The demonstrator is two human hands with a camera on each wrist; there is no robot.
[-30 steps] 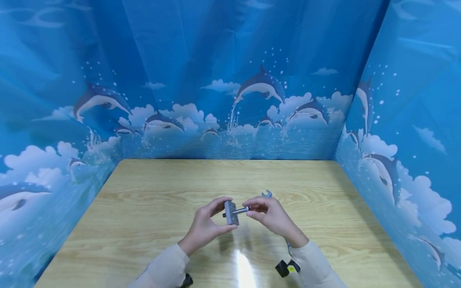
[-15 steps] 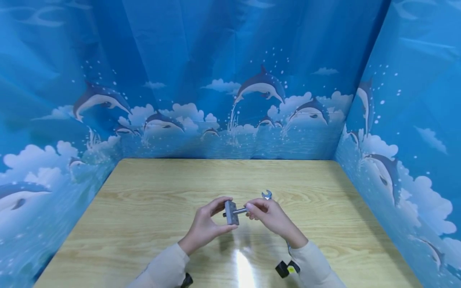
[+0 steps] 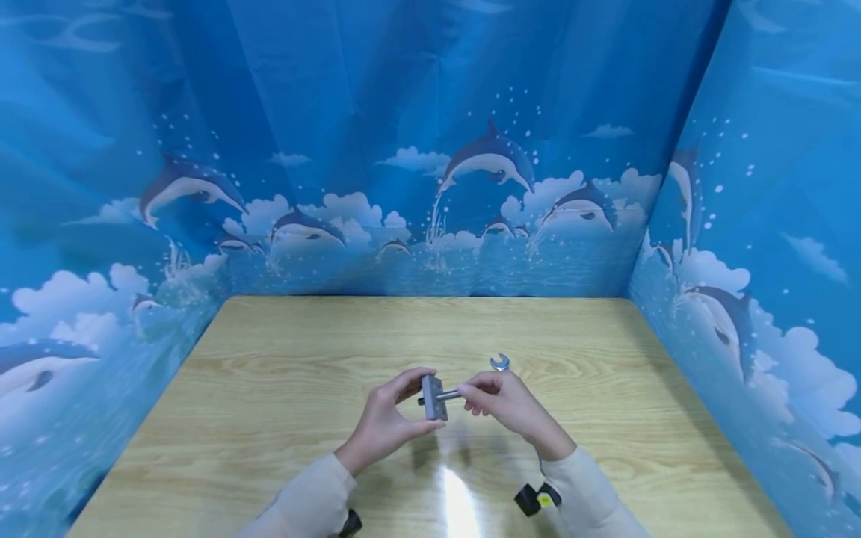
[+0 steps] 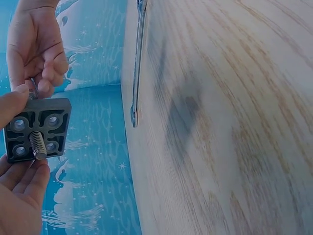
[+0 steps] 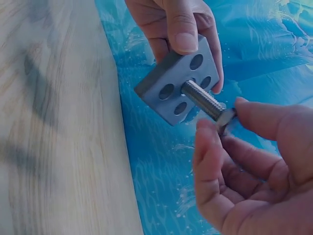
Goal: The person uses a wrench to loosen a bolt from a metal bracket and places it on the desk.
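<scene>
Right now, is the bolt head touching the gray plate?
Apart. The right wrist view shows a length of threaded shank exposed between the bolt head and the near face of the gray plate.

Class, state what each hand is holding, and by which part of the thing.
The left hand holds the grey plate by two opposite edges; the right hand pinches the bolt by its head.

1. Bolt (image 5: pixel 203 99) runs through plate (image 5: pixel 177 78), above the table (image 3: pixel 303 344).
2. Wrench (image 3: pixel 501 364) lies on the table, one end beyond the right hand (image 3: pixel 507 406).
3. Curtain (image 3: pixel 377 112) stands behind, left and right of the table.
</scene>
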